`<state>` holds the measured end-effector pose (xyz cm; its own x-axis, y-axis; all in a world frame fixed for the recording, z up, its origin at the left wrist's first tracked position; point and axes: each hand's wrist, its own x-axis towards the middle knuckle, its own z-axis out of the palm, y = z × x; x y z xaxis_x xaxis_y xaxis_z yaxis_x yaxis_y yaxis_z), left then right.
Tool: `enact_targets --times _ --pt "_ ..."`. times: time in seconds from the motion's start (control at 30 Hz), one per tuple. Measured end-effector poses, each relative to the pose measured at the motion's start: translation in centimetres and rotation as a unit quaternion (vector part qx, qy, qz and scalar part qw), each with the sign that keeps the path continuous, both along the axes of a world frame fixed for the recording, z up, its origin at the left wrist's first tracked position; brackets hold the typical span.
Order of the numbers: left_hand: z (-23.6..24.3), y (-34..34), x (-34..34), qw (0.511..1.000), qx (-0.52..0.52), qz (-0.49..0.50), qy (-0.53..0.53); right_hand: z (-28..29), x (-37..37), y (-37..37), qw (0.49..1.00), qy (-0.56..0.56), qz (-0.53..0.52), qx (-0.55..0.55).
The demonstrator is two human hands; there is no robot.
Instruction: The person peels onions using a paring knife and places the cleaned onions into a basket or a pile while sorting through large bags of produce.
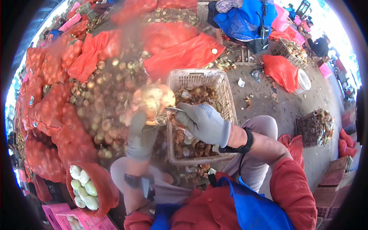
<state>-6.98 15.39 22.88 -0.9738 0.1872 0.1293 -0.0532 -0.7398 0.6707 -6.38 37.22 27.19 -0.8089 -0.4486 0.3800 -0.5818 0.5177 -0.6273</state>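
At my far left, bulging red mesh sacks [50, 103] of onions lean on one another along the ground. Below them stands a round container [110, 186] with a red mesh covering, filled with pale peeled onions [91, 188], and pink crates [57, 215] sit at the lower edge. Next comes a broad heap of unpeeled onions [101, 109] spread over the floor, reaching up to more red mesh [180, 57] lying flat.

My gloved left hand [141, 134] is under a golden onion [159, 100], which is up in front of me at the left rim of a pale plastic crate [202, 160]. The view is smeared there, so I can't make out each finger, but the hand seems closed on the onion. My gloved right hand [205, 122] is clamped on a small knife [173, 109], its blade against the stringy root end. The crate between my knees holds dry brown skins and pale scraps.

Beyond it, a person in blue [245, 21] bends over. To the right the grey concrete floor [268, 105] is littered with bits of peel; a white bucket [304, 81] lies tipped beside red mesh, and a brown crate [306, 130] overflows with skins. Stacked crates [331, 182] line the right edge.
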Motion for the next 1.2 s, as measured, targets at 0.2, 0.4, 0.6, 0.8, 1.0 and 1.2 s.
enact_targets --times 0.2,0.4,0.6,0.8,1.0,1.2 --pt "0.6 0.3 -0.3 0.989 -0.141 -0.003 0.040 -1.2 -1.8 0.1 0.985 -0.152 0.032 0.071" --pt "-1.0 0.7 -1.4 0.936 -0.301 0.146 0.112 -4.8 -1.0 -2.6 0.806 -0.442 0.108 -0.380" --pt "-3.4 -0.7 -1.4 0.932 -0.330 0.149 -0.004 -3.9 -1.3 -0.7 0.937 -0.293 0.099 -0.164" --pt "-4.0 -0.2 -1.9 0.986 -0.122 0.061 0.091 -0.6 -1.5 0.4 0.939 -0.198 -0.018 -0.281" --pt "-0.3 3.0 -1.5 0.972 -0.165 0.151 0.077 0.3 -1.9 -0.3 0.897 -0.351 -0.030 -0.266" --pt "-2.9 1.6 -1.7 0.920 -0.329 0.193 0.093 2.6 -1.9 1.2 0.875 -0.374 0.029 -0.305"
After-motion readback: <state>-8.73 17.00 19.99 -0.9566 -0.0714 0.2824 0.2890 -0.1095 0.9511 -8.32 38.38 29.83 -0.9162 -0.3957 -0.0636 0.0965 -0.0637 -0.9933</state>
